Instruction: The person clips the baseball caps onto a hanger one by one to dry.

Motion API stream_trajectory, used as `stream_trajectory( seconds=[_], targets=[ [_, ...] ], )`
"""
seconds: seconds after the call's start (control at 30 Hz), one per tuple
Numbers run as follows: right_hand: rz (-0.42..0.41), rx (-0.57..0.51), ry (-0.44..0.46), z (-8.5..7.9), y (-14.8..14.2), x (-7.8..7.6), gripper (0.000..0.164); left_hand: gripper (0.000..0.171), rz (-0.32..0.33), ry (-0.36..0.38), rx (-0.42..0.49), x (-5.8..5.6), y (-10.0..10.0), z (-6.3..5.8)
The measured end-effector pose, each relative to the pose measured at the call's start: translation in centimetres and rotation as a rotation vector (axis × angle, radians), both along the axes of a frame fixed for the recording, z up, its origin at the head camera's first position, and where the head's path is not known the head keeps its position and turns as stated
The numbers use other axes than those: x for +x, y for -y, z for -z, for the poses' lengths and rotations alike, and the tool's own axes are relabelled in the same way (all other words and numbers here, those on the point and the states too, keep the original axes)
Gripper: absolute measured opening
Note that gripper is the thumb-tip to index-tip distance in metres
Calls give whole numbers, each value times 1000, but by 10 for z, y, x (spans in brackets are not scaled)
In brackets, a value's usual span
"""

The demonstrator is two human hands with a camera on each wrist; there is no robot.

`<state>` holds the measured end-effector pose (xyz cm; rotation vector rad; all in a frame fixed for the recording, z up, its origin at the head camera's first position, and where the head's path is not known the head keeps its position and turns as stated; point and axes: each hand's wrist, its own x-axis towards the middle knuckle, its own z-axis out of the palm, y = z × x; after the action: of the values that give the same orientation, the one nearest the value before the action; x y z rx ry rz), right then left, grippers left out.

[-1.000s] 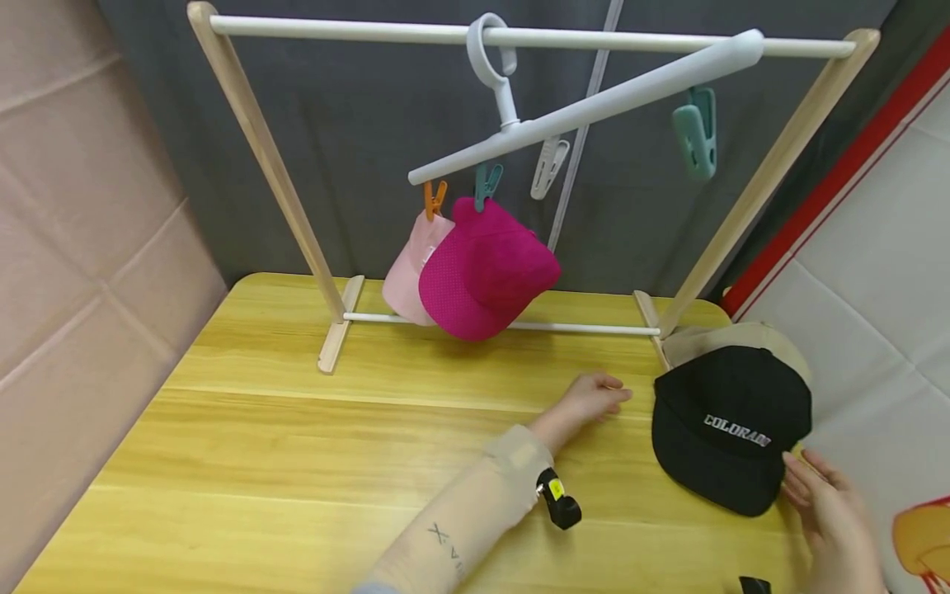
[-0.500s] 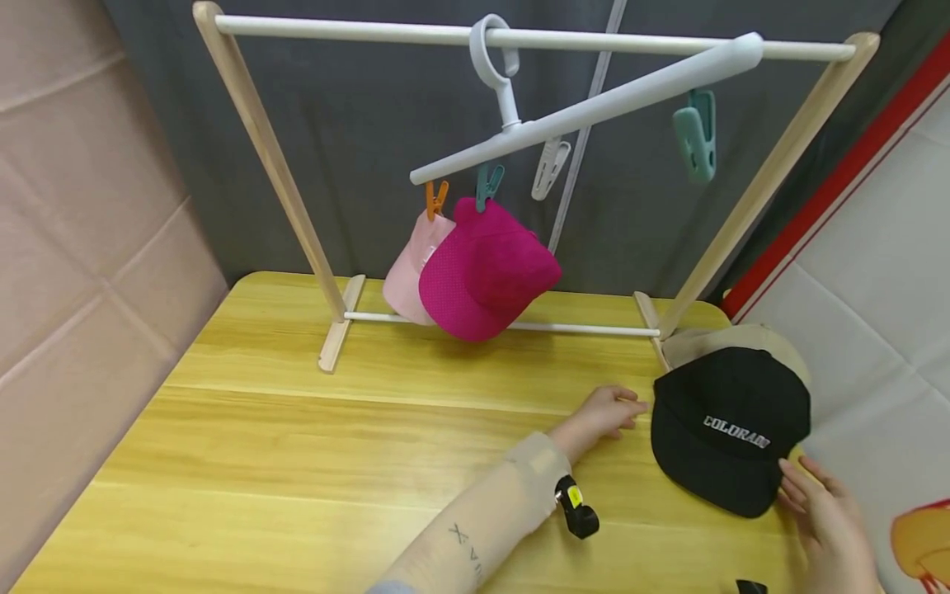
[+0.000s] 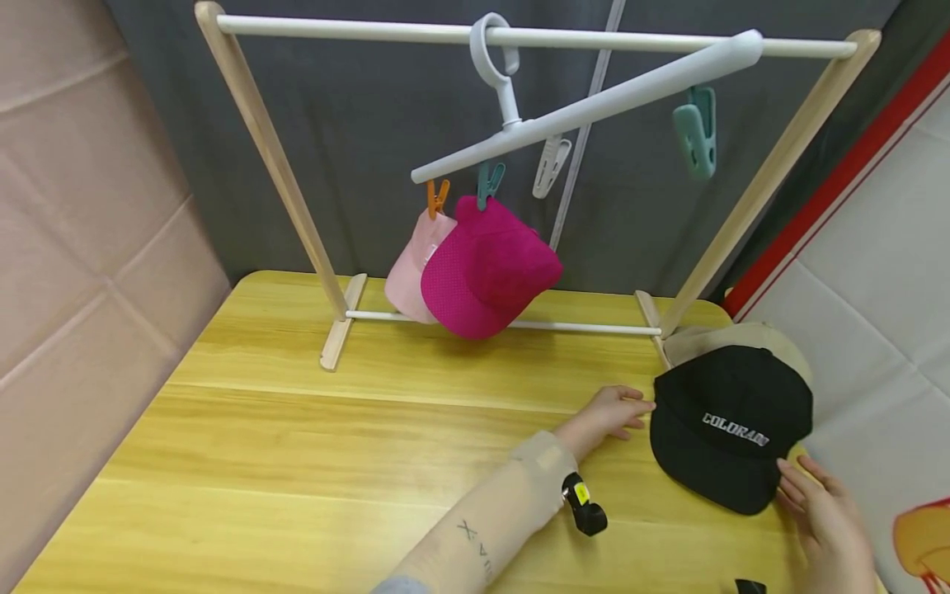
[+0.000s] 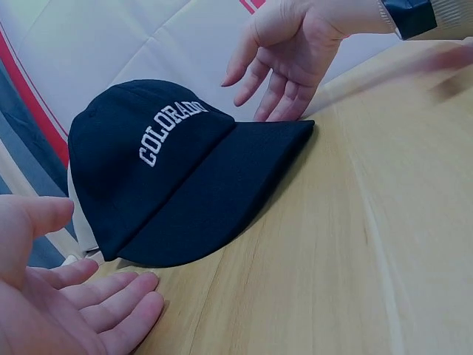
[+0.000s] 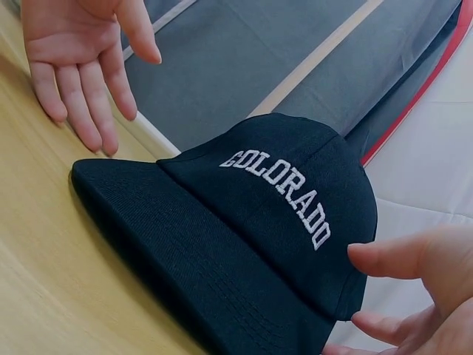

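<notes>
A black baseball cap (image 3: 731,396) with white COLORADO lettering lies on the wooden table at the right, partly over a beige cap (image 3: 775,338). My left hand (image 3: 609,412) reaches to its left side, fingers spread near the brim's edge; in the left wrist view they stay just apart from the cap (image 4: 162,177). On the cap's other side is my right hand (image 3: 827,516), fingers extended beside the brim. The right wrist view has that thumb (image 5: 392,257) at the crown's edge; whether it touches is unclear. Neither hand grips anything.
A wooden rack with a white top bar (image 3: 356,30) carries a white hanger (image 3: 594,107). From it hang a pale pink cap (image 3: 410,272) and a magenta cap (image 3: 493,272) on clips. A white clip (image 3: 551,167) and a green clip (image 3: 696,136) hang without caps.
My left hand has moved right, closing in on the black cap's left side. The right hand has shifted slightly left along the cap. The caps and rack keep their places.
</notes>
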<state>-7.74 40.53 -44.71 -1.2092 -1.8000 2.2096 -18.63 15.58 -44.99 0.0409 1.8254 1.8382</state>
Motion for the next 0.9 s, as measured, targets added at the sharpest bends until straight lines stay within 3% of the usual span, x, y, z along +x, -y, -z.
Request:
stream_trajectory(
  seconds=[0.27, 0.67, 0.9],
  targets=[
    [15, 4, -19, 3, 0, 0, 83, 28, -9, 24, 14, 0, -4, 2],
    [39, 49, -15, 0, 7, 0, 69, 27, -23, 2, -3, -1, -13, 9],
    [36, 65, -66, 3, 11, 1, 58, 23, -58, -4, 5, 0, -12, 10]
  ],
)
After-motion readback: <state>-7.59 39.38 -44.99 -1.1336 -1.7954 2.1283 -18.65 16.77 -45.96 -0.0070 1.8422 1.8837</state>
